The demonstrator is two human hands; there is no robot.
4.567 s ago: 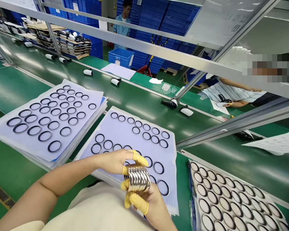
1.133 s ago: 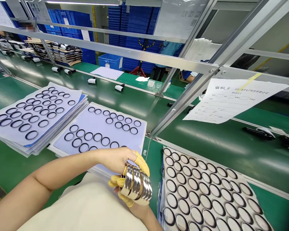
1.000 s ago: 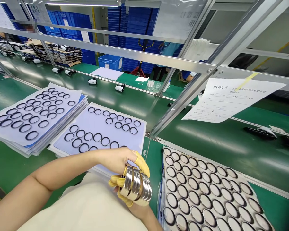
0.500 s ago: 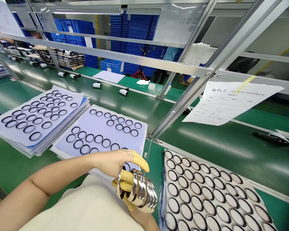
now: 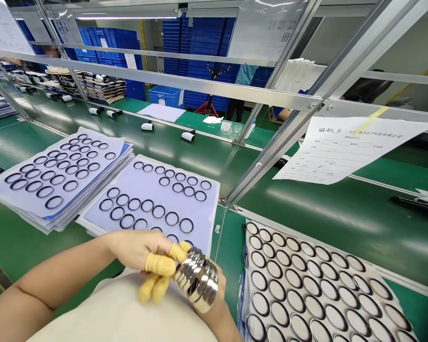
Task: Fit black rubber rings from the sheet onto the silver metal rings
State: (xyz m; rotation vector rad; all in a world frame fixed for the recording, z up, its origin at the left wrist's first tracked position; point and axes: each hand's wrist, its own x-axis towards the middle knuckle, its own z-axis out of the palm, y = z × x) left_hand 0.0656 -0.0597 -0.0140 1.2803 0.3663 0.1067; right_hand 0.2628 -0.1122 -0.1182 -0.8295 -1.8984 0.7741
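My right hand (image 5: 219, 287) is mostly hidden behind a stack of shiny metal rings (image 5: 199, 280), which it holds in front of my body. My left hand (image 5: 139, 251), with yellow finger cots, is bent closed at the left end of the stack. Its lower fingertips are blurred, and what they pinch, if anything, is hidden. Beyond my left hand lies a white sheet (image 5: 199, 213) with rows of dark-edged rings (image 5: 159, 211). To the right, a beige sheet (image 5: 342, 327) carries many more rings (image 5: 312, 286).
Further left is a stack of sheets (image 5: 103, 173) with rings on top. A metal frame post (image 5: 257, 166) slants up behind the work, with a paper form (image 5: 342, 152) hanging from its rail. Black-and-white parts (image 5: 188, 136) lie on the green surface beyond.
My left hand has moved left and down, its fingers now curled. The ring that stood apart at the stack's left end no longer shows there. The stack has shifted slightly left.
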